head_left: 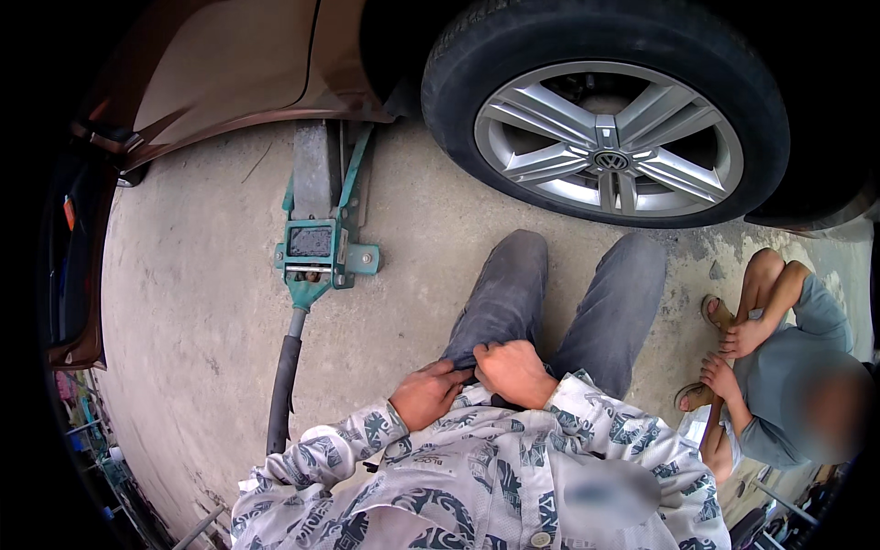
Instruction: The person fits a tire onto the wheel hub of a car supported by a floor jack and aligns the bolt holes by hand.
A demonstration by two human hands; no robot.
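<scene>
Both my hands are at the upper left thigh of my dark grey trousers, close to the pocket and just below the shirt hem. My left hand has its fingers curled and pressed together on the cloth. Beside it, my right hand is closed in a pinch on the same fold, its knuckles upward. The two hands nearly touch at the fingertips. Any small thing between them or in the pocket is hidden. Patterned white shirt sleeves cover my forearms.
A car wheel with silver spokes stands ahead. Left of it, a teal floor jack reaches under the brown car body, its black handle pointing toward me. Another person squats on the right, hands together, on the concrete floor.
</scene>
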